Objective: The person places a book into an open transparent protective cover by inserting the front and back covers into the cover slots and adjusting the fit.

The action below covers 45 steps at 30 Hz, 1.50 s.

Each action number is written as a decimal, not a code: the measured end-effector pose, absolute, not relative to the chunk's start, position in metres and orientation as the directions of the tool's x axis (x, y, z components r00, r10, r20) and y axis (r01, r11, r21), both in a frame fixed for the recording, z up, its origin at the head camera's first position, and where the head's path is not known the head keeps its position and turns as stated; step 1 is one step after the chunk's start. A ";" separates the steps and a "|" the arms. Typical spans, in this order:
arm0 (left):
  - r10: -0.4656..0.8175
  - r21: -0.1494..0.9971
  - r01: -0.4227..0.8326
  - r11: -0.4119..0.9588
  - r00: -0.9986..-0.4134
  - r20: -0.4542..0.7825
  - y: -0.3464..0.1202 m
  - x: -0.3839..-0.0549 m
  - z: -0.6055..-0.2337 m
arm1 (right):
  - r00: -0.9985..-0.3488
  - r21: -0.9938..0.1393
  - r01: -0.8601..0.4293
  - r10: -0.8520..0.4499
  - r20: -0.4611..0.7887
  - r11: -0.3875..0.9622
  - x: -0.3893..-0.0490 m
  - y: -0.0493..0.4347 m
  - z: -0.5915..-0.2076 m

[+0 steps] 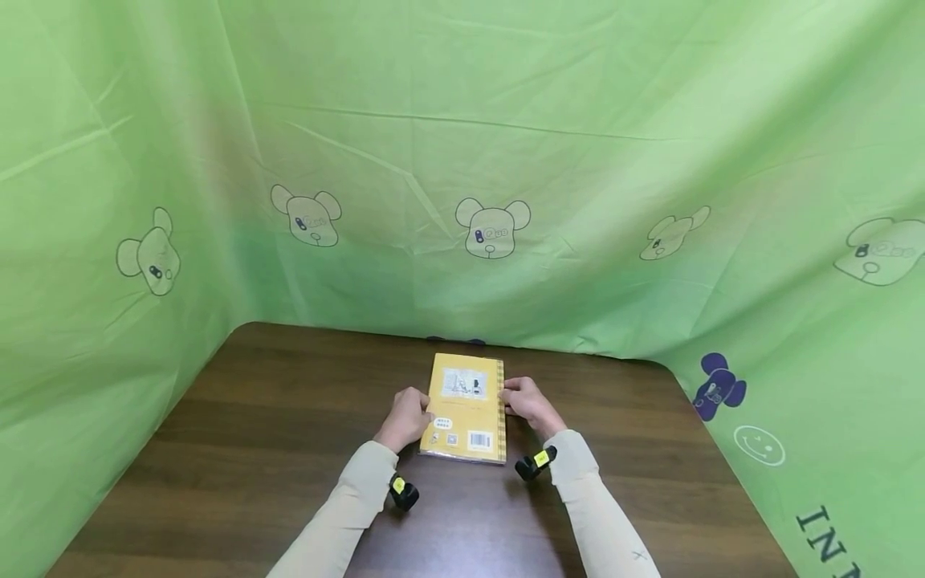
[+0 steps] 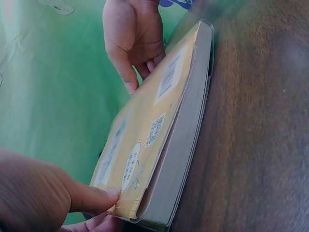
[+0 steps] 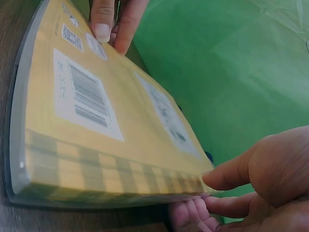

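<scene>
A yellow book (image 1: 462, 417) in a clear plastic cover lies back side up, with a barcode, a QR code and a framed drawing showing. My left hand (image 1: 408, 416) grips its left edge, the thumb on the cover and the other fingers beneath, as the left wrist view shows. On the opposite side, my right hand (image 1: 529, 401) pinches the checked spine edge; in the right wrist view its thumb (image 3: 229, 171) lies on top and its fingers curl under. The page block (image 2: 186, 145) shows along the near edge, close over the table.
The brown wooden table (image 1: 289, 401) extends around the book on all sides. A green cloth (image 1: 405, 160) printed with bear heads hangs behind the table and along both sides. Black wrist cameras (image 1: 536, 463) sit on both sleeves.
</scene>
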<state>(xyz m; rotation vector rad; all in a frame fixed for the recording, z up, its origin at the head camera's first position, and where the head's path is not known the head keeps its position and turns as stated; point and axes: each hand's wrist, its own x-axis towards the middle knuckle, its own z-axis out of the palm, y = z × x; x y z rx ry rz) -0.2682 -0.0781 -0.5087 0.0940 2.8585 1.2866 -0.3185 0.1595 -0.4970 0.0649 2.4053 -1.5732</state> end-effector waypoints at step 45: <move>0.065 0.724 0.120 0.680 -0.992 0.104 -0.087 -0.261 -0.500 | -0.999 -0.987 0.040 -0.002 -0.041 0.154 -0.324 0.151 -0.485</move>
